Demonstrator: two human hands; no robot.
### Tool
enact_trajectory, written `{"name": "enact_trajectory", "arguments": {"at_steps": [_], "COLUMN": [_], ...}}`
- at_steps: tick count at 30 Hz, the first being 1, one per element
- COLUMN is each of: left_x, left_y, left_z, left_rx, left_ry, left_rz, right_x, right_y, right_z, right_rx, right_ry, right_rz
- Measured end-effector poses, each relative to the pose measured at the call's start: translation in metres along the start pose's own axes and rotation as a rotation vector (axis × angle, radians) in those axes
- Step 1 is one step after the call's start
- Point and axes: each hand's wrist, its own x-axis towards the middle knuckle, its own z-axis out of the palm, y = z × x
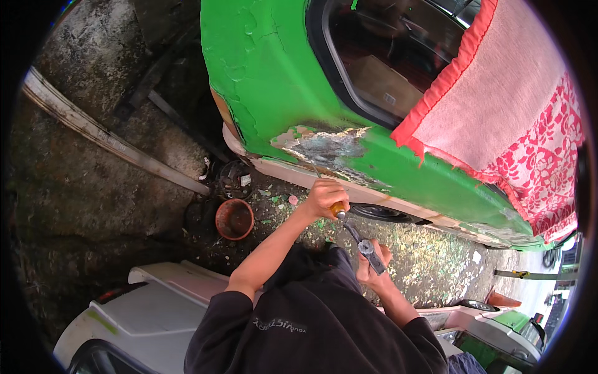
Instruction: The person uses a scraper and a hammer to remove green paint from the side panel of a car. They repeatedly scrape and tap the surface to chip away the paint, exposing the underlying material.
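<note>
My left hand (324, 196) is wrapped around the amber, metal-capped handle of a chisel or screwdriver (337, 209). Its thin shaft points at the lower edge of a stripped, rough grey patch (327, 147) on a green car body (280, 103); whether the tip touches is hard to tell. In my right hand (376, 266) is a hammer (366, 249). One end of the hammer's head lies close to the handle's cap, with a small gap between them. Cracked, peeling green paint surrounds the patch and runs up the panel.
A pink and red patterned cloth (504, 121) drapes over the car beside its window (383, 70). Paint chips litter the ground (420, 252). An orange-brown pot (234, 219) stands to my left, near a long metal beam (117, 145). Behind me is a white vehicle (159, 308); an orange cone (502, 299) stands far right.
</note>
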Motion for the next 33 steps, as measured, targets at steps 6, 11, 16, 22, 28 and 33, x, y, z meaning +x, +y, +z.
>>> {"name": "enact_trajectory", "arguments": {"at_steps": [6, 11, 16, 22, 28, 33], "left_x": [0.006, 0.000, -0.004, 0.016, 0.035, 0.015], "left_y": [0.010, 0.018, 0.019, 0.001, 0.003, 0.012], "left_z": [-0.003, -0.028, -0.051, -0.079, -0.079, -0.078], "left_rx": [0.035, -0.074, -0.345, -0.356, -0.398, -0.314], "left_ry": [0.185, 0.072, 0.173, 0.311, 0.314, -0.069], "left_rz": [-0.141, -0.221, -0.435, -0.559, -0.570, -0.387], "right_x": [-0.002, -0.001, -0.005, -0.005, -0.003, -0.002], "right_y": [-0.005, -0.015, -0.010, -0.010, -0.005, -0.008], "right_z": [0.012, 0.016, 0.023, 0.028, 0.031, 0.040], "right_rx": [-0.062, -0.006, 0.030, 0.060, 0.029, 0.123], "right_ry": [-0.010, 0.016, 0.059, 0.114, 0.146, 0.158], "right_rz": [-0.026, -0.004, 0.049, 0.065, 0.054, 0.143]}}
